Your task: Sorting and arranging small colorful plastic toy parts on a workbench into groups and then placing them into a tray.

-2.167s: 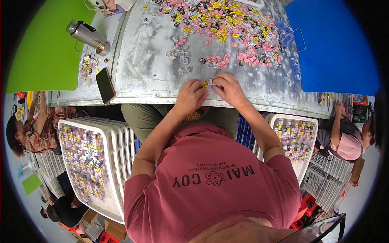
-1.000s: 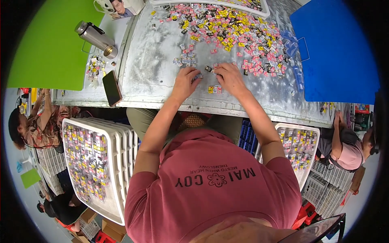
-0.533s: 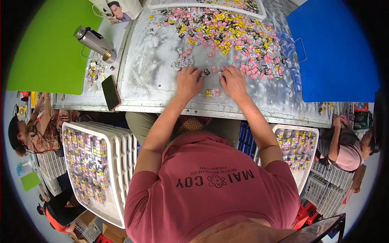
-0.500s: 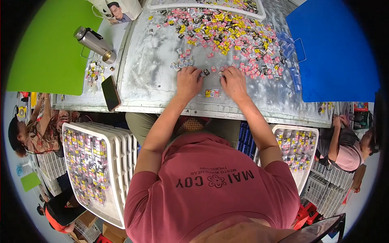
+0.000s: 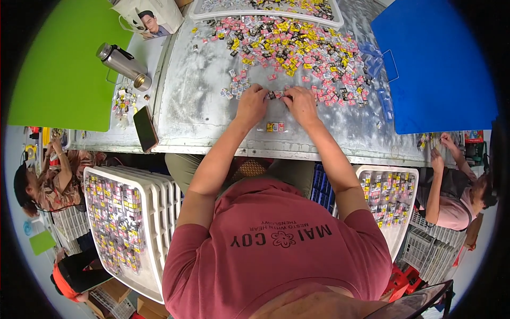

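My left hand point(image 5: 251, 106) and my right hand point(image 5: 302, 108) face each other over the metal-topped table, fingers bent inward. A short row of small block-shaped pieces point(image 5: 274, 95), black and pink, lies between my fingertips. Both hands pinch at the ends of this row, the left at the dark end, the right at the pink end. Nearer the table edge rests a small clear plastic holder point(image 5: 275, 127) with several yellow, pink and dark pieces in it. Beside my left hand is a loose group of white-and-blue pieces point(image 5: 236, 87).
A large heap of mixed pieces point(image 5: 297, 45) spreads beyond my hands, before a white tray point(image 5: 268, 17). Clear plastic holders point(image 5: 387, 103) lie by the blue board point(image 5: 435, 69). At left are a phone point(image 5: 145, 127) and a steel flask point(image 5: 122, 63). Filled trays point(image 5: 151, 234) stand beside me; people sit either side.
My hands have moved a little closer together. Dark and pink pieces now sit side by side between my fingertips, where there was a gap before.
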A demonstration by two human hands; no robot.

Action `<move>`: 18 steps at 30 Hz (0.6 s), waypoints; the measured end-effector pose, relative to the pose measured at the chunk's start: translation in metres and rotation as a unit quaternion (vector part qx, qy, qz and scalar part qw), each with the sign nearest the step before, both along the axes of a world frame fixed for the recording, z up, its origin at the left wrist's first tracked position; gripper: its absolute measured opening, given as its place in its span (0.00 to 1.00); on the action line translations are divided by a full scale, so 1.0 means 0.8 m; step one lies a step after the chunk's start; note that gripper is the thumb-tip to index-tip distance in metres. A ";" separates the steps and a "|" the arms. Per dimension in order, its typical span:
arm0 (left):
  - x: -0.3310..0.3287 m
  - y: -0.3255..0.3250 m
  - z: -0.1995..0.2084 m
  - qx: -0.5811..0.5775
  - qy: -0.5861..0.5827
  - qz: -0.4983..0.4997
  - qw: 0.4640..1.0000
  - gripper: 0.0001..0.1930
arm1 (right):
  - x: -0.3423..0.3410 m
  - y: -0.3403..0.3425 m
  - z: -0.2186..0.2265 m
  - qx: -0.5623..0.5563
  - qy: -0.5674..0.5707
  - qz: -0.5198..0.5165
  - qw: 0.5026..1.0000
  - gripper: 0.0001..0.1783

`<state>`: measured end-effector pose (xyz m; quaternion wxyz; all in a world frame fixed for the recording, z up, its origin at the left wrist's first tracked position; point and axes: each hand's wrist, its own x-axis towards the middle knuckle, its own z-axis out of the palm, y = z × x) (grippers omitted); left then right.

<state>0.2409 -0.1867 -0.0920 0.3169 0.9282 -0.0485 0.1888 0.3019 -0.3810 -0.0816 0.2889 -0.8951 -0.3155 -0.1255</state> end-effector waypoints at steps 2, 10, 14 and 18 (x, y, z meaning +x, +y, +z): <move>0.001 -0.002 0.000 -0.005 -0.014 0.003 1.000 0.12 | 0.002 -0.002 -0.005 0.014 0.022 0.007 1.000 0.10; -0.019 -0.009 -0.011 -0.043 -0.058 0.020 0.997 0.28 | -0.012 -0.022 -0.002 0.049 0.032 0.015 0.998 0.16; -0.040 0.011 -0.016 -0.051 -0.059 0.017 0.997 0.29 | -0.003 -0.060 -0.013 0.014 -0.053 -0.003 0.999 0.17; -0.040 0.036 -0.015 0.008 -0.061 0.004 0.998 0.26 | 0.019 -0.074 -0.015 -0.003 -0.090 -0.058 0.994 0.15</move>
